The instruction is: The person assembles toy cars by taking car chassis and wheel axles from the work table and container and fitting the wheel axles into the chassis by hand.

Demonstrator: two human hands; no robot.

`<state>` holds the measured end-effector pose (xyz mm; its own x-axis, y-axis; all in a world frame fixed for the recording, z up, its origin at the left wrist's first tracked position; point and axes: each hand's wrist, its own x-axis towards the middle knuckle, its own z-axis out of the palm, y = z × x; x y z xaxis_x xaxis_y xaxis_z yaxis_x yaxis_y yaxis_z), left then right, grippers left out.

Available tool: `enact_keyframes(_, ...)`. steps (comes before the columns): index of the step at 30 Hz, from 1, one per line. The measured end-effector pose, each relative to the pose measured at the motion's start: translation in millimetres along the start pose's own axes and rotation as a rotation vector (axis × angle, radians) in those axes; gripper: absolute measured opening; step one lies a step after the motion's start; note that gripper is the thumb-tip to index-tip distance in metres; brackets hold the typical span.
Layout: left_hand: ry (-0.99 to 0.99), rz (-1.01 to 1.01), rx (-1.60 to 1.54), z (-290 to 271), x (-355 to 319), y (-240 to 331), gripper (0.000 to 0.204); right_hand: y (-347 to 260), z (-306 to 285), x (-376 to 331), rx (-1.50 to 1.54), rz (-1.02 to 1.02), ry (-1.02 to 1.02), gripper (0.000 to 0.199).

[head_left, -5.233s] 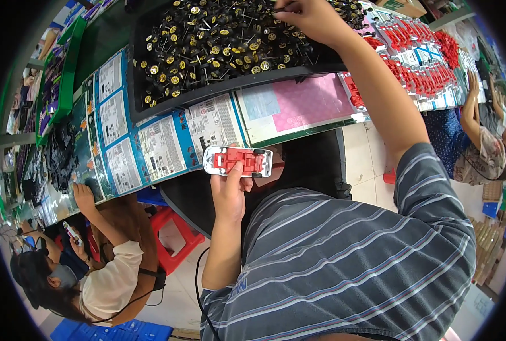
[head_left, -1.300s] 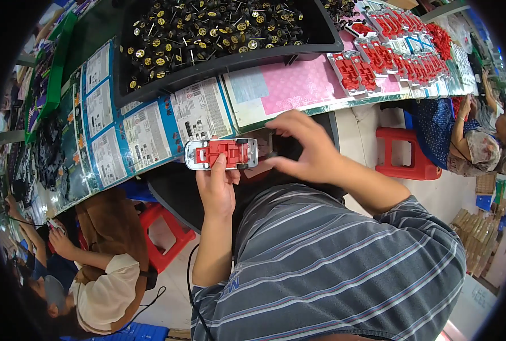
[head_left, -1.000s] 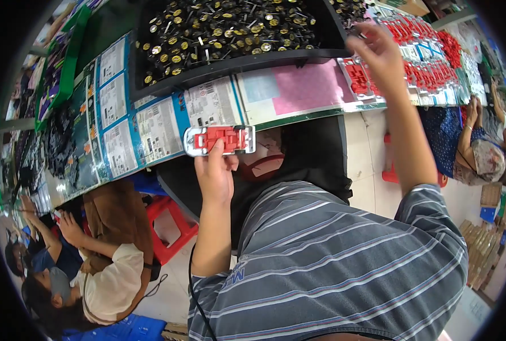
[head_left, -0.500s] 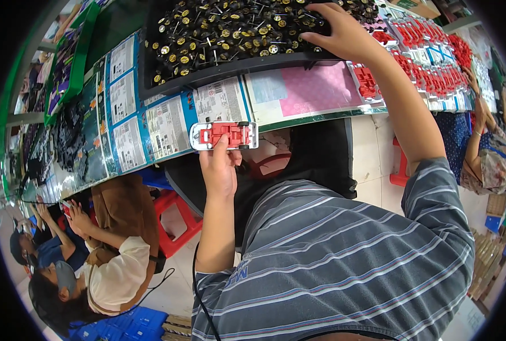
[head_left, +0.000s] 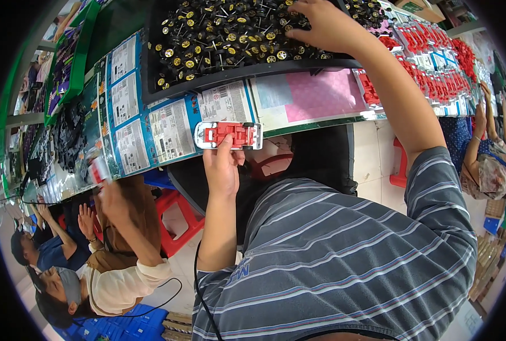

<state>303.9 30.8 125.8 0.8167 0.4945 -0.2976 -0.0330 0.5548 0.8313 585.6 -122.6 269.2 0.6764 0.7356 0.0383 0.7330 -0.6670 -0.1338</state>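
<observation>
My left hand (head_left: 223, 170) is closed on a toy car (head_left: 216, 135), held at the table's front edge. Its white body faces down and its red underside faces up, with my thumb lying across it. Black wheels show at the car's right end; none are visible at its left end. Over the right part of a black tray (head_left: 207, 83), my right hand (head_left: 324, 25) has its thumb and fingers apart. It reaches among many small black wheels with yellow hubs on metal axles (head_left: 230, 40). I see nothing held in it.
Rows of red-and-white car parts (head_left: 429, 77) lie to the right of the tray. Printed cards (head_left: 167, 128) and a pink sheet (head_left: 324, 96) cover the near table. At left, a co-worker's hand (head_left: 113, 199) holds a red-and-white piece. A red stool (head_left: 179, 221) stands below.
My right hand has moved slightly left and farther into the tray. The toy car stays in my left hand, almost unmoved. The co-worker at left has raised a hand with a piece toward the table.
</observation>
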Motion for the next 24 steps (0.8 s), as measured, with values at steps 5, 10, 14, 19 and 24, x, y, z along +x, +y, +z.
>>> enact_keyframes(5, 0.007, -0.002, -0.013, 0.6, 1.3, 0.7, 0.021, -45.7, -11.7, 15.2, 0.197, -0.399, 0.249, 0.049)
enact_keyframes(10, -0.014, -0.033, -0.002, -3.5, 2.8, -1.5, 0.021, -73.9, 5.7, 74.4, 0.284, -0.476, 0.115, 0.045)
enact_keyframes(14, -0.027, -0.038, -0.049, -3.2, 3.9, -1.6, 0.021, -95.0, 18.1, 105.0, 0.174, -0.515, 0.159, 0.05)
enact_keyframes(19, -0.017, -0.04, -0.057, -9.1, 4.6, -4.2, 0.022, -144.8, 25.2, 100.3, -0.237, -0.195, 0.043, 0.042)
enact_keyframes(24, -0.033, -0.051, -0.06, -10.7, 5.8, -4.3, 0.022, -118.1, 22.9, 108.7, 0.048, -0.383, 0.019, 0.029)
